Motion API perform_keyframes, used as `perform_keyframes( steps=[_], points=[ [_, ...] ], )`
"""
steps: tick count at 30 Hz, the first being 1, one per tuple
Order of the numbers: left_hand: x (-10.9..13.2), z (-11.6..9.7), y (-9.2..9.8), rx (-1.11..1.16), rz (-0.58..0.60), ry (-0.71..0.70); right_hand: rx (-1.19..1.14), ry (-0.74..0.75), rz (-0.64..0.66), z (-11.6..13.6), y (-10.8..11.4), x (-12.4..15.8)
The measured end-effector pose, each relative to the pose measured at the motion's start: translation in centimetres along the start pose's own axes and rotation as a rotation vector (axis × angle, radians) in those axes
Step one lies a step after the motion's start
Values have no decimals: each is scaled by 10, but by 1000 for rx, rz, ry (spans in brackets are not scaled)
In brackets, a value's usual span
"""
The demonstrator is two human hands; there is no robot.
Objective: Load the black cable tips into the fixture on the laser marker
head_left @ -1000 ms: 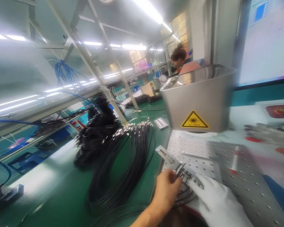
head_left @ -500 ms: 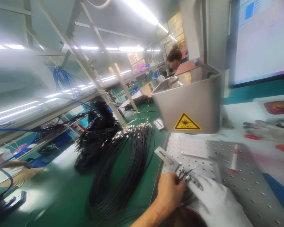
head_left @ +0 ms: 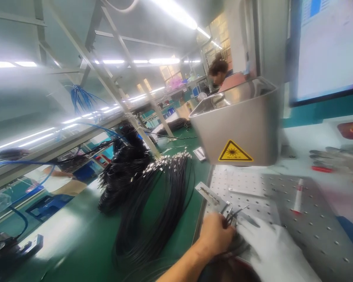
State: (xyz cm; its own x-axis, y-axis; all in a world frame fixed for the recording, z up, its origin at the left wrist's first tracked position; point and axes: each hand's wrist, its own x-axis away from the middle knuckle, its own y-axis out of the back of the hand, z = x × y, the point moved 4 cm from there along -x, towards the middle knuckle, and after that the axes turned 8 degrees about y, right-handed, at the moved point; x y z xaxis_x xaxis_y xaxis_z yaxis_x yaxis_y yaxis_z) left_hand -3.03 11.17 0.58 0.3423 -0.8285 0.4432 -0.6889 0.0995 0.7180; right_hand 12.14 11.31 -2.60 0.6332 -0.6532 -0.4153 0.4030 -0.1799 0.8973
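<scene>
My left hand (head_left: 216, 235), bare, is closed around thin black cables (head_left: 229, 219) at the lower right of the head view. Their ends poke up past its fingers beside a small metal fixture (head_left: 213, 196). My right hand (head_left: 267, 243), in a white glove, is close by on the right. Its fingers reach toward the same cable ends, but blur hides whether they grip anything. Below both hands more dark cable runs out of sight. The fixture lies at the left edge of a perforated metal plate (head_left: 220, 178).
A looped bundle of black cables (head_left: 176, 196) with metal ends lies on the green table (head_left: 85, 243), a darker heap (head_left: 123, 172) behind it. A steel housing (head_left: 238, 129) with a laser warning sign overhangs the plate. A red-and-white marker (head_left: 298, 197) is at right. Two people are beyond.
The view has shifted slightly, so most things sit a little further right. My right hand's fingers have moved slightly at the cable ends; my left hand keeps its grip. A person at left has moved.
</scene>
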Motion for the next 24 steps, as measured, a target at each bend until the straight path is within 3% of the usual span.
perform_keyframes(
  steps=[3, 7, 11, 16, 20, 24],
  points=[
    [4, -3, -1, -48, -5, 38, -74, -21, 25, -3, -9, 0],
    [11, -4, 4, -14, -25, -19, -79, -21, 25, -6, -15, -1],
    [11, 5, 15, 173, -94, -81, -54, 62, -18, -2, -12, -4],
    [8, 17, 20, 438, -118, -19, 41, 97, -64, 1, -13, -7],
    [12, 12, 21, 286, -194, -79, -26, 73, -30, -1, -11, -9],
    [12, 6, 19, 191, -173, -26, -63, 72, -27, 1, -3, -9]
  ],
)
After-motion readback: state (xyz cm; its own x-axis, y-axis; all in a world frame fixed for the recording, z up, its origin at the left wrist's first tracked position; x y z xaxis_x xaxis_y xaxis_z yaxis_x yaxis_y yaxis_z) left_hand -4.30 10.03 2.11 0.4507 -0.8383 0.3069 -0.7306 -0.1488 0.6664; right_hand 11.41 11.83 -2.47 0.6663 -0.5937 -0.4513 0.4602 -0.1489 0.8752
